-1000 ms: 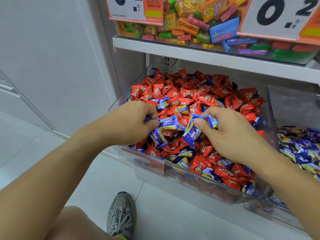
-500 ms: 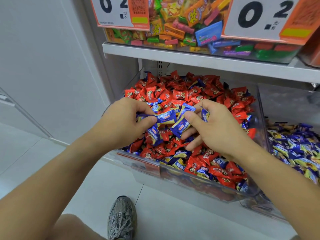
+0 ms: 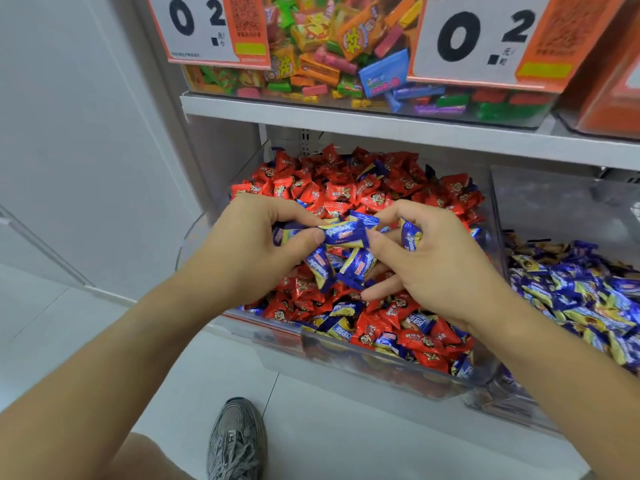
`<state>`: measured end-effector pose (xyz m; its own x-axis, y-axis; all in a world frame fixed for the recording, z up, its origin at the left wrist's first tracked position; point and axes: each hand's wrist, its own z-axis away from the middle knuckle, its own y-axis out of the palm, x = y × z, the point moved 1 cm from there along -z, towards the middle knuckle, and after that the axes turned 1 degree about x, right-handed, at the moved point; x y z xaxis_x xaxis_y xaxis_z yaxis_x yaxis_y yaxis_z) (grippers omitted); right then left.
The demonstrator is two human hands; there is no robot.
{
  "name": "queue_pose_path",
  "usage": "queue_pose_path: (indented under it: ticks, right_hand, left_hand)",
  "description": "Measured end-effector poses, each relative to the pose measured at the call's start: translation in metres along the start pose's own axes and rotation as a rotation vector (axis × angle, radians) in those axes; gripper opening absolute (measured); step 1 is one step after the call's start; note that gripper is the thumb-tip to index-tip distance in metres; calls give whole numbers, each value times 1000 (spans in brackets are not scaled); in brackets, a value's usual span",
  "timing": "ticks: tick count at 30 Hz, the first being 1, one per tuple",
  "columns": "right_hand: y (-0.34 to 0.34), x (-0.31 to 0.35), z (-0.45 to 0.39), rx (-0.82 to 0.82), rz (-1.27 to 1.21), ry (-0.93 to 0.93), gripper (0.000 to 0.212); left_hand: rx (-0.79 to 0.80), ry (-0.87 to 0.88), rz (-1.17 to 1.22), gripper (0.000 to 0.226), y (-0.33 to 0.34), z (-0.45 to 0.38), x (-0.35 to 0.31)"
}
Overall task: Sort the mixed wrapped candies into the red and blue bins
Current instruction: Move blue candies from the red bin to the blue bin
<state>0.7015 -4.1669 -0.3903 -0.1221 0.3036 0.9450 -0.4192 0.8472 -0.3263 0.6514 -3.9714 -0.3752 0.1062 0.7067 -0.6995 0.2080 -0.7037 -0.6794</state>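
Observation:
A clear bin (image 3: 363, 368) on the lower shelf holds a heap of red wrapped candies (image 3: 349, 192) with blue ones mixed in. Both hands hover over its middle, almost touching. My left hand (image 3: 249, 247) grips several blue candies; one blue candy (image 3: 346, 233) sticks out between thumb and forefinger. My right hand (image 3: 433, 261) is curled round more blue candies (image 3: 410, 237), and its thumb touches that same blue candy. Further blue ones (image 3: 346, 268) hang under both hands. To the right stands a second clear bin (image 3: 554, 188) filled with blue candies (image 3: 588, 296).
The upper shelf (image 3: 346, 123) carries a bin of assorted colourful sweets (image 3: 329, 64) behind two price cards (image 3: 207, 26). A white wall is at the left. Below the bins lie a pale tiled floor and my grey shoe (image 3: 235, 441).
Both hands have drawn closer together over the red bin while keeping hold of their blue candies. The camera has tilted up slightly, so the bins appear lower.

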Motion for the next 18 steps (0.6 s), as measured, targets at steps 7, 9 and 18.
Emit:
queue_pose_path:
  ticks: [7,9,18]
  right_hand:
    - [-67,4,33,-198,27,-32,3]
    - [-102,2,49,-280,21,-26,3]
    - [-219,-55,103,-233,486,354,19]
  left_hand:
    - [-10,151,64,10,48,-8,-50]
    - [4,198,101,14,63,-10,-74]
    - [352,485,-198,20,175,-52,-187]
